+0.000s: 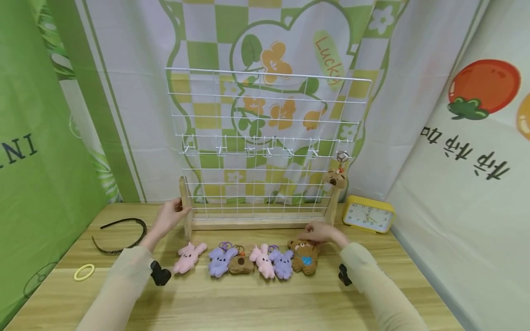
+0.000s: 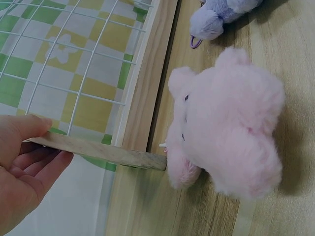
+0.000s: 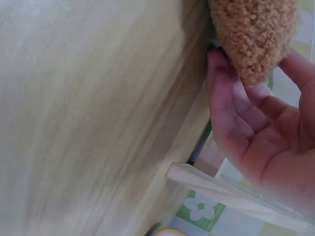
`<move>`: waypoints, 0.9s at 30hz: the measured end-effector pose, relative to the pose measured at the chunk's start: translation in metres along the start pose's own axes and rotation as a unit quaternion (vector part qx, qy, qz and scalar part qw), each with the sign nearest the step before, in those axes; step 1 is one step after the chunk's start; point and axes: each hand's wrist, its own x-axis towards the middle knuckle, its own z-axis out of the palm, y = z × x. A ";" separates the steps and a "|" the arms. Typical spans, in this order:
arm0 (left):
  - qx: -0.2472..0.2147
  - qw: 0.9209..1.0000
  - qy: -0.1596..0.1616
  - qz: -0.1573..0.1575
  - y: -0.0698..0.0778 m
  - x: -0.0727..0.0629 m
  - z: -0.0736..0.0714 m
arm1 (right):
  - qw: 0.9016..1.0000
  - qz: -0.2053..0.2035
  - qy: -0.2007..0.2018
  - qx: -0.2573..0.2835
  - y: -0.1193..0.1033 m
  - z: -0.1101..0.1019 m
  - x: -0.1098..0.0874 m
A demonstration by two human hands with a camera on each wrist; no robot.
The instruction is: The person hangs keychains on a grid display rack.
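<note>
My left hand [image 1: 169, 218] pinches the wooden side post [image 2: 108, 151] of a white wire grid rack [image 1: 265, 117], thumb on one face and fingers on the other. At the rack's right foot, my right hand [image 1: 322, 232] holds a brown teddy bear keychain [image 1: 305, 257] by its top; the ring is hidden. Left of the bear, in a row, lie a purple bunny plush [image 1: 283, 265], a pink one [image 1: 263, 262], a brown plush [image 1: 241, 264], another purple bunny [image 1: 219, 262] and a pink plush [image 2: 226, 123]. A brown bear charm [image 1: 335, 178] hangs at the rack's right side.
Several white hooks [image 1: 250, 151] line one grid bar. A yellow clock [image 1: 368, 214] stands at the right back. On the left lie a dark headband [image 1: 142, 227] and a yellow ring [image 1: 84, 272]. Behind the rack hangs a patterned curtain [image 1: 132, 92].
</note>
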 end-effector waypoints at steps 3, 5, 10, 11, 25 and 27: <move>0.000 1.000 0.001 0.003 0.000 0.001 0.000 | 1.000 -0.003 -0.001 0.021 0.001 -0.002 -0.002; -0.005 1.000 -0.001 0.003 0.000 0.001 0.000 | 1.000 -0.012 0.003 0.025 0.001 -0.003 -0.003; -0.006 1.000 -0.006 -0.001 0.002 0.000 -0.002 | 0.999 -0.047 0.018 0.005 0.000 -0.008 -0.005; -0.005 1.000 -0.005 -0.001 0.002 -0.001 -0.002 | 0.998 -0.053 0.021 0.002 0.000 -0.009 -0.006; -0.007 1.000 -0.007 0.000 0.001 0.000 -0.001 | 0.994 -0.089 0.064 -0.023 -0.022 -0.031 -0.037; -0.003 1.000 -0.009 -0.001 0.001 0.000 -0.001 | 0.993 -0.089 0.068 -0.026 -0.025 -0.034 -0.041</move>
